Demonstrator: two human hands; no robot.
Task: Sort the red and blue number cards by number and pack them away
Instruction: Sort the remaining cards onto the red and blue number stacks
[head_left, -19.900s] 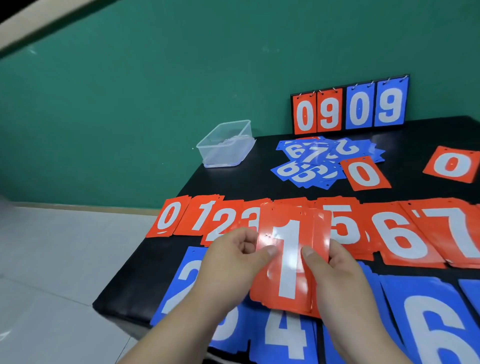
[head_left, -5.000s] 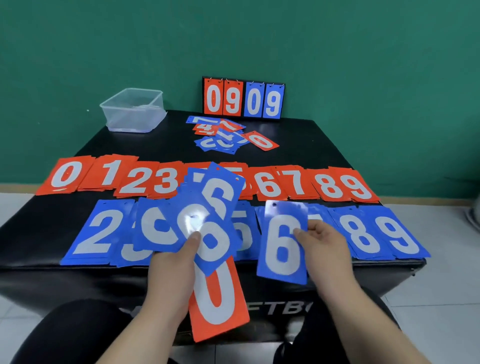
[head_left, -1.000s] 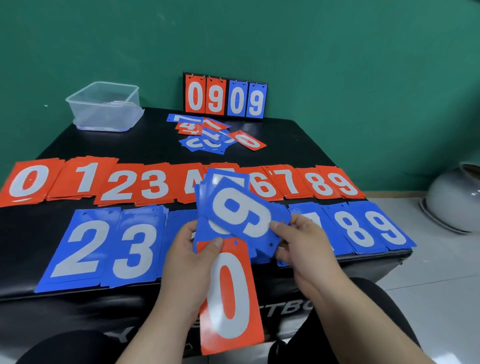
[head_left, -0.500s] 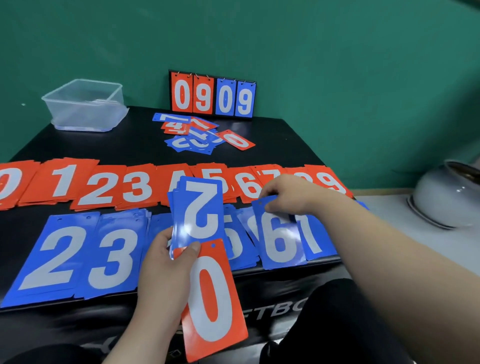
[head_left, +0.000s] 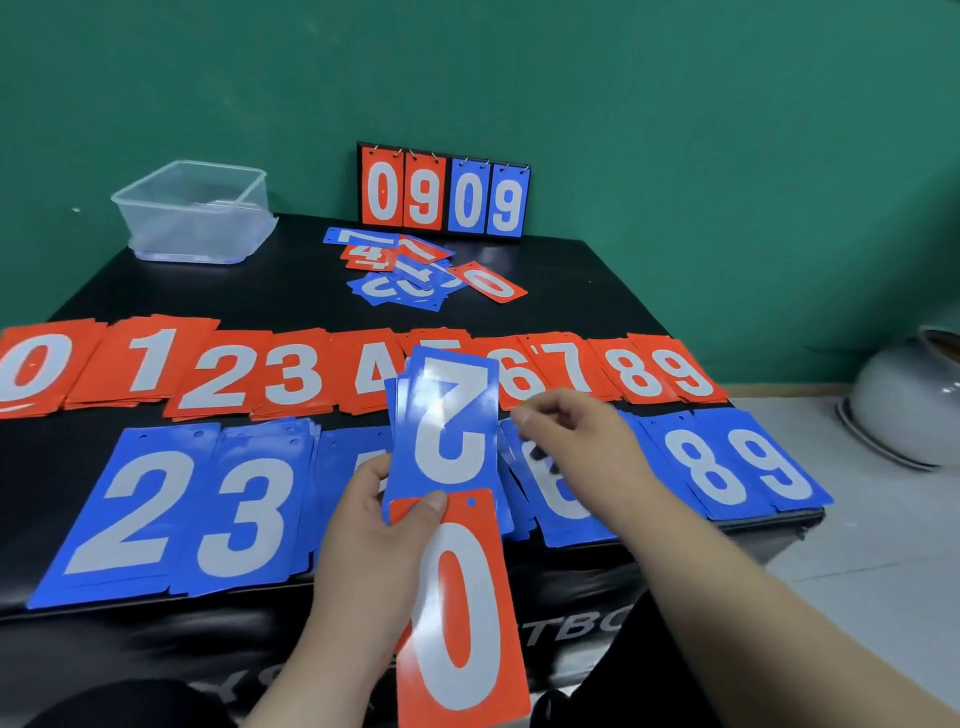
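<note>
My left hand (head_left: 374, 525) grips a stack of blue cards (head_left: 447, 415) with an upside-down 2 on top, and a red 0 card (head_left: 460, 613) hanging below it. My right hand (head_left: 576, 441) hovers empty, fingers loosely curled, just right of the stack and over the blue piles. A row of red piles (head_left: 291, 374) runs 0 to 9 across the black table (head_left: 156, 301). In front lies a row of blue piles, with 2 (head_left: 130, 514) and 3 (head_left: 244, 514) at the left and 8 and 9 (head_left: 763, 467) at the right. The piles between them are partly hidden by my hands.
A heap of unsorted red and blue cards (head_left: 415, 270) lies at the back middle. Behind it stands a scoreboard (head_left: 444, 189) showing 0909. A clear plastic box (head_left: 195, 213) sits at the back left corner. A white pot (head_left: 909, 405) stands on the floor to the right.
My right hand has left the blue 9 pile, where it laid a card down, and has come back toward the stack. The left hand still holds the stack with the 2 on top.
</note>
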